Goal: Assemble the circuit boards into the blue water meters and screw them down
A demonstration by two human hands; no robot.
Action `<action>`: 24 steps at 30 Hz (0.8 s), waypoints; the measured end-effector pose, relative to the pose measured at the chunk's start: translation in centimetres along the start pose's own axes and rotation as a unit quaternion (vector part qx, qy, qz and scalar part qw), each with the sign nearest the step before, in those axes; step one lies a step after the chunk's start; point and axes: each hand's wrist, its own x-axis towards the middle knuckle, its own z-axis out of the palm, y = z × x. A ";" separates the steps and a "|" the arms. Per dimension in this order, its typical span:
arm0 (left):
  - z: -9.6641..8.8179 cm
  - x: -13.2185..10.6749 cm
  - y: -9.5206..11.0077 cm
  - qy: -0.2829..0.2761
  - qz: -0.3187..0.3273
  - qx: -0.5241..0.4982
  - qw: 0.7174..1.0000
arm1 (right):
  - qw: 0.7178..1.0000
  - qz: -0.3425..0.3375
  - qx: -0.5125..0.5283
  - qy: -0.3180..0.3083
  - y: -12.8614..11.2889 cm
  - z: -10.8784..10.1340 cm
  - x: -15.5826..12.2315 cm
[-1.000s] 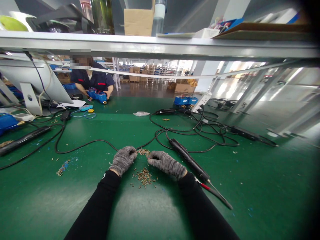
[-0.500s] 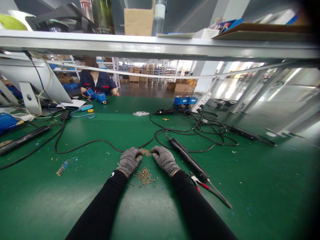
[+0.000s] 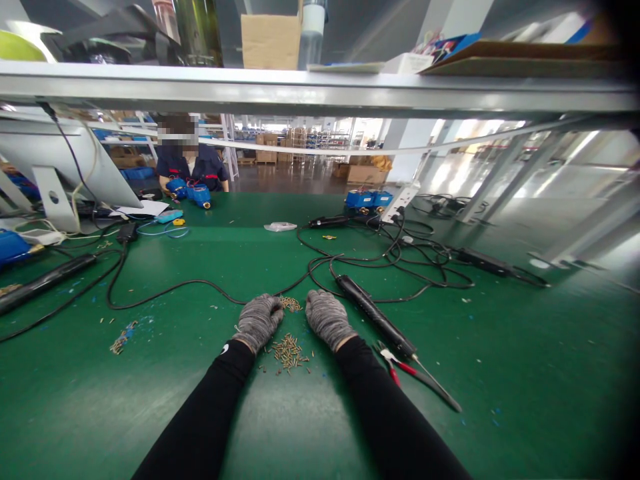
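Note:
Two small heaps of brass-coloured screws lie on the green table. The far heap (image 3: 291, 305) sits between my gloved hands, and the larger near heap (image 3: 290, 353) spreads out closer to me. At the left edge of the far heap is my left hand (image 3: 259, 321), its fingers curled together; whatever they pinch is hidden. Just right of that heap, my right hand (image 3: 327, 319) rests with fingers bent under and closed, their tips out of sight. Beside my right forearm lie a black electric screwdriver (image 3: 375, 315) and red-handled pliers (image 3: 400, 363).
Black cables (image 3: 350, 260) loop across the table's right half. A power strip (image 3: 400, 203) and blue units (image 3: 369, 199) stand at the back. Another screwdriver (image 3: 50, 280) lies at left, near scattered screws (image 3: 123, 339). A shelf (image 3: 320, 90) spans overhead; a person (image 3: 193, 167) sits opposite.
My right hand has turned slightly, its fingers drawing in and away from the far heap. The left hand stays in place. The view has shifted a little.

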 end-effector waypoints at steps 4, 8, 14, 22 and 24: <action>-0.4 -0.1 0.4 -0.015 -0.029 -0.030 0.999 | 0.998 0.010 0.055 0.002 0.6 -0.5 0.1; -2.4 -0.9 0.6 -0.089 -0.027 -0.116 0.989 | 0.990 -0.015 0.143 0.007 1.2 -1.6 -0.2; -5.4 -2.2 1.1 -0.229 0.041 -0.239 0.943 | 0.964 -0.082 0.254 0.004 0.9 -3.1 -1.2; -3.1 -0.6 -1.2 -0.077 -0.018 -0.228 0.971 | 0.930 -0.182 0.298 -0.114 0.1 -4.2 -2.7; -2.4 -0.2 -1.8 -0.053 -0.029 -0.207 0.976 | 0.938 -0.169 0.284 -0.103 0.3 -3.7 -2.3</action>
